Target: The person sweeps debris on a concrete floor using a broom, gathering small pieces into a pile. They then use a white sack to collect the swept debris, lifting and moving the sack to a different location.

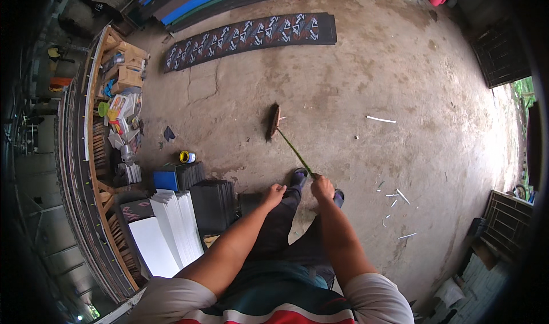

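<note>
A push broom with a brown head (275, 122) and a thin green handle (295, 152) stretches over the concrete floor ahead of me. My right hand (323, 187) is wrapped round the handle's near end, just in front of my right foot. The broom head touches or nearly touches the floor, its dark bristles facing left. My left hand (274, 196) hovers apart from the handle, fingers curled closed, with nothing visible in it. Several thin white strips (402, 196) lie scattered to the right, and a longer white strip (381, 119) rests farther out.
On the left stand stacks of white sheets (174, 227) and black sheets (213, 204), beside a yellow-rimmed can (186, 157). Behind them runs a cluttered wooden shelf (94, 118). A long patterned dark sheet (251, 38) lies at the far side, near stacked blue and dark sheets (211, 4).
</note>
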Demonstrator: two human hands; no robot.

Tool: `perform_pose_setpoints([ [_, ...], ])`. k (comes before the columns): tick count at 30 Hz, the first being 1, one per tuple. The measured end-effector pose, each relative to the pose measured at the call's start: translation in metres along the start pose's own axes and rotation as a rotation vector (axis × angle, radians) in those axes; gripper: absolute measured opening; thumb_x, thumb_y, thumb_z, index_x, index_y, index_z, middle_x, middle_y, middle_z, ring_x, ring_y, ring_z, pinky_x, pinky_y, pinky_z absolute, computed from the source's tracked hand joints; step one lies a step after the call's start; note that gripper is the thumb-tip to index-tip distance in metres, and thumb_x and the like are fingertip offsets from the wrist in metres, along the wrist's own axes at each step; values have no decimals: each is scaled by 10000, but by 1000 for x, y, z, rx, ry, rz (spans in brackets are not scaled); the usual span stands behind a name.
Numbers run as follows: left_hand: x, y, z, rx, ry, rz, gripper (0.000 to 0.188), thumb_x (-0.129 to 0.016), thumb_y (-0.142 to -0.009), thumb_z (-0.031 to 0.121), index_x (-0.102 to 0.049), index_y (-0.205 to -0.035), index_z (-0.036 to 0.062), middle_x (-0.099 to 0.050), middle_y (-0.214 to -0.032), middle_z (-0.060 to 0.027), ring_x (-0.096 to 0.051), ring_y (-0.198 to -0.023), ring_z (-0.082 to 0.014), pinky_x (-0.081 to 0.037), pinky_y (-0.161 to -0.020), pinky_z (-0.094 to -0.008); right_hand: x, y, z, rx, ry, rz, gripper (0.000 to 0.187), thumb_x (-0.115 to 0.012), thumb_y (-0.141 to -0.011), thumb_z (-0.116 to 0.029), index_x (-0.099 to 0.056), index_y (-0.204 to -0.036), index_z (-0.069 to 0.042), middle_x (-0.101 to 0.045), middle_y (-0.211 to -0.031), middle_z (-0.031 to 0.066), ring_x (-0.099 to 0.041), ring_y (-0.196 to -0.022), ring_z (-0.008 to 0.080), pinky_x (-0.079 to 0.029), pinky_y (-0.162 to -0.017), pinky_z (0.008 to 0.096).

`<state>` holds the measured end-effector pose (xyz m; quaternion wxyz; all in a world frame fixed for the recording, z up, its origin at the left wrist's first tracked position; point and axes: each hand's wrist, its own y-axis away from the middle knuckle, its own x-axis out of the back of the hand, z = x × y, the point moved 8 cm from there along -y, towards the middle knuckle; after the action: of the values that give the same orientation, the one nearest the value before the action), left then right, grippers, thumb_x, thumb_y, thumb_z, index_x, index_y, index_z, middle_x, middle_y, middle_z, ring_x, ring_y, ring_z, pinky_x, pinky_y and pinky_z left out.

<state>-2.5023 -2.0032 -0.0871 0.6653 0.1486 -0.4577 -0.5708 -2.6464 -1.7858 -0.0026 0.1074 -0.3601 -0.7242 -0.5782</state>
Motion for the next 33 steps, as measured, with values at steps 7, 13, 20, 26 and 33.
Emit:
perform_pose_setpoints([
  [7, 23, 8, 25, 10, -93, -25, 443, -588, -935, 462, -660, -1011, 32, -706, -997, -172, -669, -968, -365, -515, -844, -454, 48, 52, 61, -137, -50, 111, 400, -495, -938, -238, -604, -1318, -299, -683, -1088, 221, -649, -1042, 414, -524, -862, 513],
  [13, 14, 20, 30, -56, 5, -22, 383, -615, -935, 410, -654, -962, 30, -705, -945, -187, -686, -928, -340, -529, -799, -424, -4, 62, 23, 82, 48, 4, 424, -489, -947, -217, -552, -1362, -280, -688, -1013, 236, -673, -936, 429, -532, -769, 532],
  [20, 40, 31, -12, 106, 0, 45, 427, -552, -959, 417, -639, -1026, 5, -689, -1044, -224, -649, -1005, -424, -508, -847, -491, -113, 10, -107, 272, 227, -215, 409, -611, -880, -214, -589, -1286, -168, -704, -1076, 186, -689, -1015, 355, -566, -832, 477],
  [26, 82, 38, 10, 55, -2, 81, 465, -562, -954, 429, -645, -1078, -11, -683, -1084, -222, -644, -1032, -416, -507, -883, -472, -90, -39, -92, 142, 262, -194, 342, -577, -884, -191, -665, -1214, -175, -690, -1145, 169, -667, -1068, 355, -543, -896, 480],
  [33, 53, 3, -9, -33, 26, 151, 396, -604, -965, 385, -591, -915, -8, -644, -829, -115, -625, -764, -242, -491, -709, -403, 50, 24, 10, 12, 188, 44, 410, -539, -917, -189, -610, -1309, -286, -687, -1104, 198, -667, -1022, 387, -538, -870, 493],
])
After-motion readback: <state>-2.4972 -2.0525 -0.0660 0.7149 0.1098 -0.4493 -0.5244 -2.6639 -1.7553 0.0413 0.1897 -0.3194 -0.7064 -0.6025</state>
